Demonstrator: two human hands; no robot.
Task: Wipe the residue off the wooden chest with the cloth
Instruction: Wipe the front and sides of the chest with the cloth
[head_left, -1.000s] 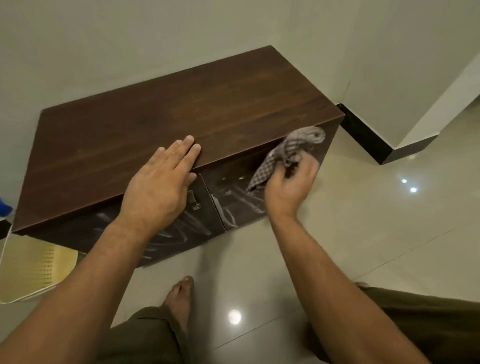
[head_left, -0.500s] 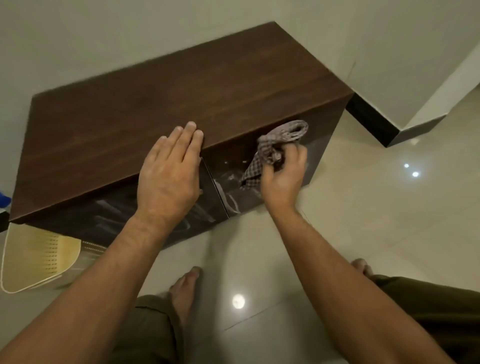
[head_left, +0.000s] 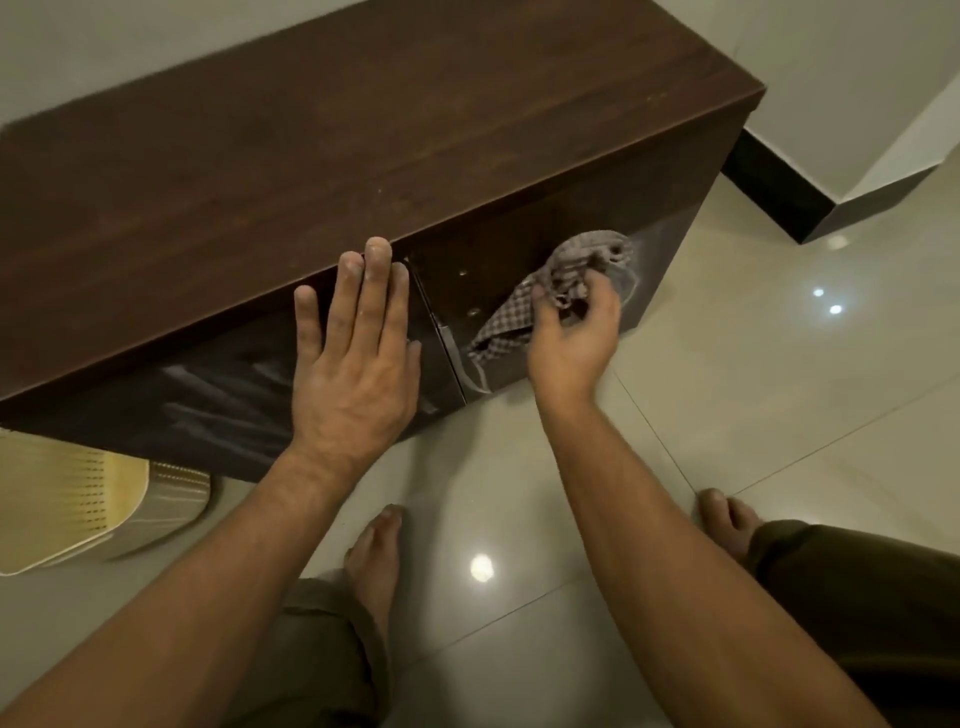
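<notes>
The dark wooden chest (head_left: 322, 135) stands against the wall, its top seen from above and its two glossy front doors facing me. White smeared residue (head_left: 218, 395) streaks the left door, with fainter marks on the right door. My left hand (head_left: 353, 358) lies flat, fingers together, over the front top edge and the left door. My right hand (head_left: 574, 332) grips a crumpled grey checked cloth (head_left: 566, 280) and presses it against the right door, near its right end.
A pale yellow perforated plastic item (head_left: 72, 504) lies on the floor at the chest's left end. Glossy beige floor tiles (head_left: 779, 389) spread to the right. A wall corner with black skirting (head_left: 779, 192) juts out at the right. My bare feet (head_left: 374, 551) are below.
The view has tilted down and closer to the chest front. My right hand with the cloth has shifted along the right door; my left hand has slid lower over the front edge.
</notes>
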